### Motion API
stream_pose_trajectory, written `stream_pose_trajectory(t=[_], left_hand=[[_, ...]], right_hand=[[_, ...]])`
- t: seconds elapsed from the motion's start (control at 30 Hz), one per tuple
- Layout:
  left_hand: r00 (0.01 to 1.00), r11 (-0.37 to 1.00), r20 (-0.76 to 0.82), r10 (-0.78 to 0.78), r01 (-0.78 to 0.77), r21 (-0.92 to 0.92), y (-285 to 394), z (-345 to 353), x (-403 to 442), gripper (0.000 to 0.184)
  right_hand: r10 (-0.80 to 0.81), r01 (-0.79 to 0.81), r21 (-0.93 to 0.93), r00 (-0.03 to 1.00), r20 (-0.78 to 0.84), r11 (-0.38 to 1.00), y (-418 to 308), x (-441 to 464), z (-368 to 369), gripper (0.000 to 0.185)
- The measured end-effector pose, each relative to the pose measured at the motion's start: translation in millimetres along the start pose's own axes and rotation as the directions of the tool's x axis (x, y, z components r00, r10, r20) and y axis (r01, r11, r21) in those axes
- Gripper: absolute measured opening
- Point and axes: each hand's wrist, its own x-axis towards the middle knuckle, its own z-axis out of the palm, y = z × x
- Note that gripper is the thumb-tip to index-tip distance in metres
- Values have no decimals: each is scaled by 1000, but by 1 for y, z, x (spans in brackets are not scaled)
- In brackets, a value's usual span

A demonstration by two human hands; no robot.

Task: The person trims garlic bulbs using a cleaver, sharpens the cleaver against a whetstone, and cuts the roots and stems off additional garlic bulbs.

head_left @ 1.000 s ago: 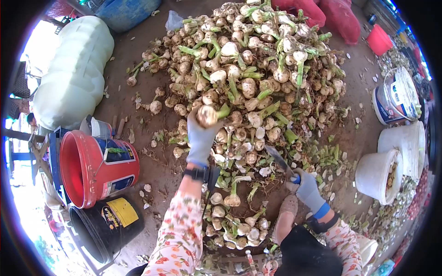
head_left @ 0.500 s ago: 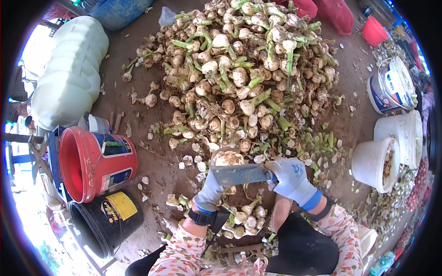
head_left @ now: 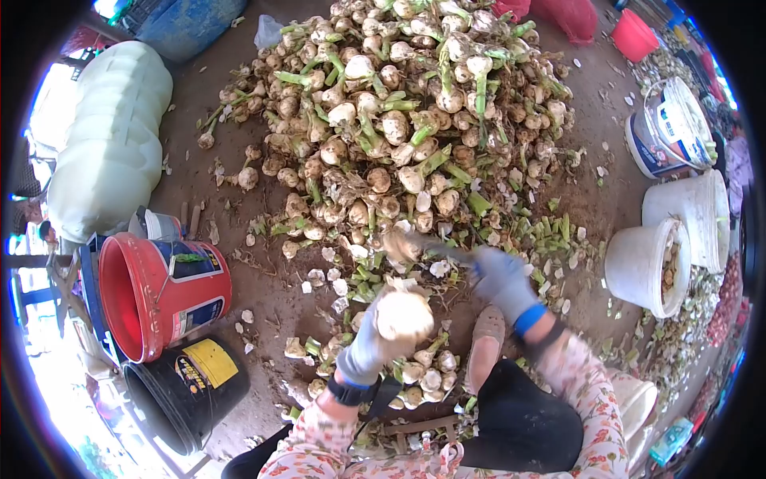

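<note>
My left hand (head_left: 371, 335), in a grey-white glove, is wrapped round a large garlic bulb (head_left: 404, 316) whose pale face is turned up. In my gloved right hand (head_left: 503, 279) is a knife (head_left: 444, 250), its blade smeared by motion and apart from the bulb. A blurred brownish piece (head_left: 401, 246) shows by the blade's far end; whether it touches the blade I cannot tell. Beyond my hands rises a big heap of garlic (head_left: 399, 128) with cut green stems. Between my legs lies a smaller group of trimmed bulbs (head_left: 427, 375).
At left lie a red bucket (head_left: 132, 295) and a black bucket (head_left: 163, 399), tipped on their sides, below a large pale container (head_left: 112, 144). White buckets (head_left: 638, 267) stand at right. Pale scraps and cut stems (head_left: 550, 235) litter the dirt floor.
The knife, previously across the front of the bulb, has swung up and away from it. The bulb's brown, rough top now shows pale, and my left hand sits slightly lower.
</note>
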Motion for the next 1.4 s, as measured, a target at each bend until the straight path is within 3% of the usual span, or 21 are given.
stream_pose_trajectory(t=[0.03, 0.13, 0.17, 0.2, 0.23, 0.3, 0.4, 0.5, 0.53, 0.57, 0.63, 0.7, 0.77, 0.83, 0.9, 0.97, 1.03, 1.1, 1.17, 1.27, 1.4], left_hand=[[997, 999, 75, 22, -18, -47, 10, 12, -1, 79], [992, 985, -67, -107, 97, -144, 21, 23, 11, 93], [982, 967, -104, -159, 134, -215, 24, 30, 15, 94], [993, 971, -76, -89, 69, -230, 13, 27, 22, 94], [989, 981, -109, -96, 75, -180, 9, 25, 23, 93], [977, 991, -180, -116, 102, -83, 1, 21, 22, 92], [955, 966, -274, -116, 172, 192, 5, 0, 14, 87], [853, 797, -466, -235, 443, 410, -23, -17, 1, 78], [811, 885, -517, -275, 423, 193, -25, -12, 0, 69], [768, 929, -554, -322, 369, -30, -25, -9, 1, 60], [788, 910, -469, -398, 276, -309, -29, -8, 0, 50], [829, 855, -370, -419, 222, -469, -25, -3, -5, 43], [887, 835, -265, -379, 204, -510, -7, 9, -9, 41], [861, 887, -359, -361, 199, -416, -6, -3, -20, 51], [831, 909, -453, -322, 405, 96, -22, -43, -22, 60], [862, 533, -419, -287, 507, 677, -16, -60, -15, 71], [866, 235, -487, -108, 499, 834, 5, -62, 30, 73], [877, -105, -379, 294, 424, 899, 20, -59, 92, 72], [871, -429, -23, 491, 265, 864, 34, -65, 155, 64], [930, -577, -290, 228, 369, 728, 30, -90, 213, 60], [955, -169, -97, 280, 148, 974, 28, -84, 177, 64]], right_hand=[[261, -250, -128, 963, 73, 960, 31, 4, 10, 24], [261, -268, 138, 963, 67, 953, 24, -13, 3, 26], [137, -241, 590, 967, 216, 770, 6, -24, 15, 28], [-43, -233, 891, 962, 270, 390, -9, -25, 26, 29], [-107, -301, 878, 926, 363, 372, -9, -24, 29, 25], [18, -537, 843, 843, 538, -29, -21, -25, 20, 18], [266, -316, 948, 919, 293, 47, -28, -17, -2, 16], [204, -240, 884, 964, 169, 401, -26, -7, -7, 18], [263, -327, 789, 940, 217, 520, -35, -5, -18, 18], [176, -58, 760, 982, -75, 647, -40, -5, -18, 19], [-98, 427, 459, 806, -584, 779, -49, -11, -13, 20], [-285, 400, 425, 907, -309, 812, -38, -28, -5, 25], [152, -195, 402, 979, 135, 895, -17, -28, 33, 25], [147, -175, 300, 983, 114, 938, 3, -33, 36, 29], [153, -142, 438, 988, 10, 888, -2, -42, 28, 29], [280, -306, 583, 950, 137, 753, -5, -32, 16, 32], [325, -329, 649, 936, 131, 686, 5, -28, 22, 34], [316, -321, 622, 941, 123, 714, 0, -25, 18, 39], [252, -245, 570, 965, 67, 784, 0, -27, 22, 41], [286, -311, 551, 949, 134, 774, 8, -28, 28, 42], [321, -311, 596, 943, 93, 741, 19, -27, 28, 41]])
